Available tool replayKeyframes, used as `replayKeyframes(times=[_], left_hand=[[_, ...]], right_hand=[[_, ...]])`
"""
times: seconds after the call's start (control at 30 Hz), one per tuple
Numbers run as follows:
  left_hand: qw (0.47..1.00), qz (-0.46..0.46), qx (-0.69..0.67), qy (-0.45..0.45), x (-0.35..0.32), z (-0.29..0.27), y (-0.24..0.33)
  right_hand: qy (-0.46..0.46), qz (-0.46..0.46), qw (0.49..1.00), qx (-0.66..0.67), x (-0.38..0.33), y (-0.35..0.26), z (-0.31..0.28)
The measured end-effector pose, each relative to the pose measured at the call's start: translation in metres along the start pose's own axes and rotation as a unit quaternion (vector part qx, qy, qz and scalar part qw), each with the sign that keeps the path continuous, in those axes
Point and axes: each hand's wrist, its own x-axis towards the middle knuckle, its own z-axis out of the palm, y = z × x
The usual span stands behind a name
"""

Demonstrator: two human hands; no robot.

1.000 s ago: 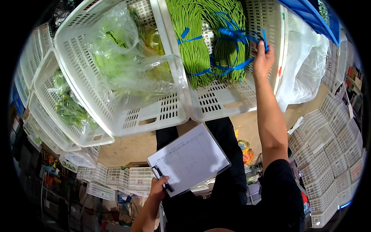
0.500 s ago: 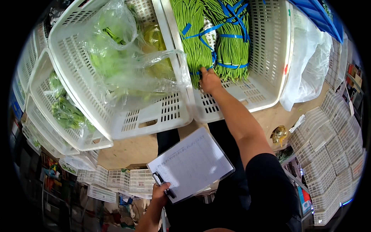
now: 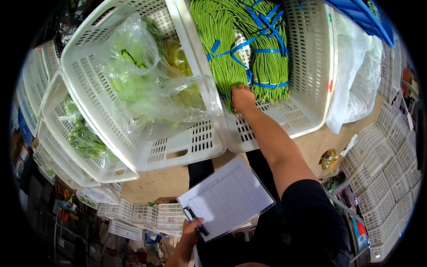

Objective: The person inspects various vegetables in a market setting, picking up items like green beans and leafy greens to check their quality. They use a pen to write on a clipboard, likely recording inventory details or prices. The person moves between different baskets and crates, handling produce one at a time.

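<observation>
Head view: the person's left hand [image 3: 190, 232] grips 1 rectangular clipboard with white paper [image 3: 227, 198], a slim black pen [image 3: 191, 214] under the thumb. The right hand [image 3: 243, 99] touches long green beans tied with blue ribbon [image 3: 220, 66], inside a white perforated plastic crate [image 3: 313, 58]; whether it grasps them, one cannot tell.

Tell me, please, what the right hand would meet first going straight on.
The right hand would probably meet the left bundle of long green beans, which it seems to touch.
</observation>
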Motion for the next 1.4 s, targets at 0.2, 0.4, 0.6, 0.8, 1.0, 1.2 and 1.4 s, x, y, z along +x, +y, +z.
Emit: replayKeyframes(times=[0.2, 0.4, 0.6, 0.8, 1.0, 1.2, 1.4], left_hand=[[1.000, -0.012, 0.005, -0.008, 0.003, -0.004, -0.002], [1.000, -0.004, 0.011, 0.010, 0.001, 0.000, 0.004], [0.999, -0.022, 0.018, 0.034, -0.007, 0.014, 0.013], [1.000, -0.012, 0.009, 0.013, -0.009, 0.016, 0.010], [1.000, -0.011, 0.003, 0.008, -0.002, 0.015, 0.004], [0.999, -0.027, 0.001, 0.019, 0.002, 0.010, -0.001], [1.000, -0.010, 0.013, -0.011, 0.005, 0.010, 0.001]], right_hand=[[0.181, -0.001, 0.897, 0.404, 0.023, -0.029, -0.060], [0.303, 0.075, 0.876, 0.368, 0.109, -0.064, -0.094], [0.233, 0.031, 0.829, 0.508, 0.126, -0.060, -0.089], [0.143, 0.068, 0.705, 0.691, 0.074, -0.061, -0.097], [0.097, 0.033, 0.707, 0.700, 0.016, -0.041, -0.158], [0.085, -0.055, 0.709, 0.698, -0.060, 0.020, -0.247], [0.231, 0.061, 0.665, 0.708, 0.028, 0.180, -0.245]])
